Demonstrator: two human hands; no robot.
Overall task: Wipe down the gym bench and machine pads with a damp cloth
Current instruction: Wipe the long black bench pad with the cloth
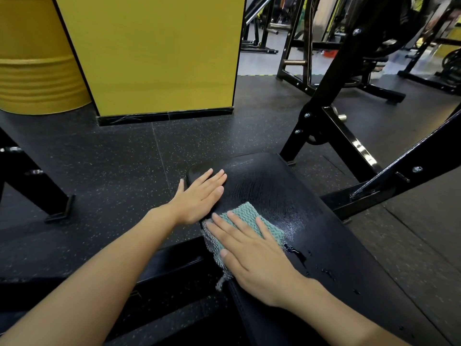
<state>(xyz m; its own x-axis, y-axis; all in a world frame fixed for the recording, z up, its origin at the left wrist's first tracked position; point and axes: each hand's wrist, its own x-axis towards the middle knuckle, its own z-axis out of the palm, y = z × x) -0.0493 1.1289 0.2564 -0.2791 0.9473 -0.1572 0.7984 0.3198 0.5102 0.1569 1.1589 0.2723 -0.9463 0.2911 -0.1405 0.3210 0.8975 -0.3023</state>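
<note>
A black padded gym bench [311, 221] runs from the lower right toward the middle, its surface wet with streaks and droplets. A teal knitted cloth [252, 218] lies on the pad near its left edge, part of it hanging over the side. My right hand [252, 255] presses flat on the cloth, fingers spread. My left hand [199, 196] rests flat and open on the far end of the pad, thumb over the edge, holding nothing.
Black steel frame bars [349, 146] rise to the right of the bench. A yellow pillar [154, 53] and a yellow drum [32, 58] stand behind. Another black frame leg [50, 196] stands on the speckled rubber floor [112, 171] at left. More machines fill the far right.
</note>
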